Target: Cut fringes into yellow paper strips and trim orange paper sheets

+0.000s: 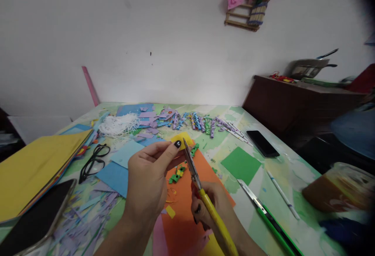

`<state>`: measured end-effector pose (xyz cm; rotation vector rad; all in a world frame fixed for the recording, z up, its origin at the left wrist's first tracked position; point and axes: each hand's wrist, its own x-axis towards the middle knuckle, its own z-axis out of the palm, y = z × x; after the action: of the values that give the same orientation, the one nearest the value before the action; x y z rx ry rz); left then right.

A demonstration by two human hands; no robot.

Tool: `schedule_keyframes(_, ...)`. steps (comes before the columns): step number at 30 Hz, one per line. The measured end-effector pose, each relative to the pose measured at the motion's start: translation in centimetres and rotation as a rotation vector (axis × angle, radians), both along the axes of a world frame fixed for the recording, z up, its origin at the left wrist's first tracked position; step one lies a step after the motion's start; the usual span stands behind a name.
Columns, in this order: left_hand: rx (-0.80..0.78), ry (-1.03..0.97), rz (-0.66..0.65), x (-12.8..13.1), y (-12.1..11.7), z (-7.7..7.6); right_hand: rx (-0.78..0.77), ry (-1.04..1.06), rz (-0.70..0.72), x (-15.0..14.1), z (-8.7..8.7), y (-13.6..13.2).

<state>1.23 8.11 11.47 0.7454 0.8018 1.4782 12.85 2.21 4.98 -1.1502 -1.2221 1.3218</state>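
My left hand (148, 180) pinches a small yellow paper piece (182, 138) between thumb and fingers, above the table. My right hand (209, 205) grips yellow-handled scissors (205, 199), whose blades point up and meet the yellow piece's right edge. Below both hands lies an orange paper sheet (187, 213) with small green and yellow cut-outs (177, 175) on it.
A stack of coloured sheets topped with yellow (35, 166), black glasses (93, 162), blue paper (117, 172), a green square (240, 164), a green cutter (268, 219), a pen (283, 195), a black phone (262, 143), rolled paper sticks (199, 122), white string (118, 125) and a jar (336, 187) lie around.
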Motion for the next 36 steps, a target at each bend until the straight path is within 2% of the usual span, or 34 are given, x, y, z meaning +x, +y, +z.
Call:
schedule_keyframes(14,0.018,-0.003,-0.016,0.0,0.0,0.0,-0.135,-0.025,-0.086,-0.3,-0.5,0.1)
schedule_keyframes(26,0.023,-0.002,-0.021,0.0,-0.1,0.0,-0.141,-0.021,-0.067,-0.1,0.4,0.1)
schedule_keyframes(36,0.027,-0.010,0.005,0.0,0.0,-0.1,-0.210,-0.008,-0.100,-0.4,1.2,0.1)
